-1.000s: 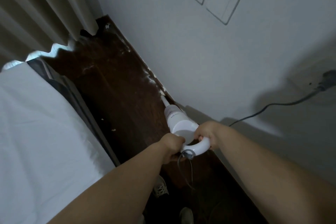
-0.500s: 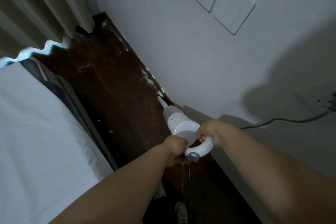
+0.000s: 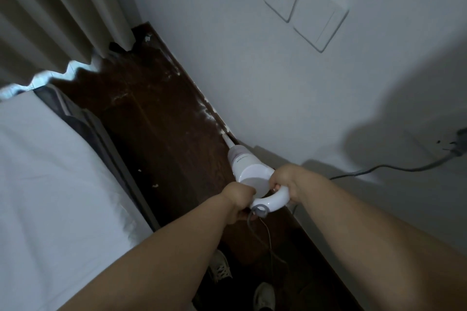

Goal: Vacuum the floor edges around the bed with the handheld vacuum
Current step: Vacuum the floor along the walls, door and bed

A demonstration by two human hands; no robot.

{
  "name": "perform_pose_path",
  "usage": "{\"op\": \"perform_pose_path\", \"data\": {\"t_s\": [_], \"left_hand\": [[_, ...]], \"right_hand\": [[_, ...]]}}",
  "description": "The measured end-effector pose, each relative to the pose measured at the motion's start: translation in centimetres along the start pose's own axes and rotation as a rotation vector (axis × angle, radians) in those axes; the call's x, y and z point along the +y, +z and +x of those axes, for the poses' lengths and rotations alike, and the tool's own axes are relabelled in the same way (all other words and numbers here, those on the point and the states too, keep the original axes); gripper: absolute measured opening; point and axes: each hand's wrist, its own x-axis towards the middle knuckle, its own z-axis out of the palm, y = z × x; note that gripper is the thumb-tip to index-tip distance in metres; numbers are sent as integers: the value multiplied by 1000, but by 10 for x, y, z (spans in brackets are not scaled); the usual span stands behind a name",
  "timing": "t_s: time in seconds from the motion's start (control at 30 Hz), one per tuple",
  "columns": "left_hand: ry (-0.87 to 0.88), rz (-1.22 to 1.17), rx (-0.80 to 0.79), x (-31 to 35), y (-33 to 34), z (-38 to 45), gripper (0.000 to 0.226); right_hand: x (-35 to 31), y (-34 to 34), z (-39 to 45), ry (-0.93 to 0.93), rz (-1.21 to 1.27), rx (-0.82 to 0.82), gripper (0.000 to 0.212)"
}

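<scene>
A white handheld vacuum (image 3: 249, 168) points down at the dark wooden floor (image 3: 161, 118), its thin nozzle tip against the wall's base where white dust lies. My right hand (image 3: 285, 180) grips the looped handle from the right. My left hand (image 3: 238, 198) grips the handle's lower end from the left. The bed (image 3: 50, 184), covered by a white sheet, fills the left side; its dark edge runs beside the narrow floor strip.
A beige curtain (image 3: 58, 15) hangs at the far end of the strip. The white wall (image 3: 252, 70) carries switch plates (image 3: 305, 7). A grey cable (image 3: 379, 169) runs from a plug (image 3: 458, 145) at right. My shoes (image 3: 219, 267) stand on the floor below. Small crumbs lie near the bed's edge.
The vacuum and both hands have crept slightly forward along the wall's base. The view has tilted a little, shifting the switch plates right.
</scene>
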Motion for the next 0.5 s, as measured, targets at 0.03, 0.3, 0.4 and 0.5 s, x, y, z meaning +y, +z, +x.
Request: {"op": "perform_pose_path", "data": {"t_s": [0.03,0.3,0.4,0.5], "left_hand": [[1,-1,16,2,-3,1,35],[4,44,64,17,-22,6,38],[3,71,63,20,-20,7,38],[-6,80,45,19,-12,5,39]], "right_hand": [[-3,4,3,-10,-11,-2,21],[-20,18,28,-10,-28,-14,15],[-20,13,29,-11,-29,-15,20],[-12,4,25,3,-30,-24,20]]}}
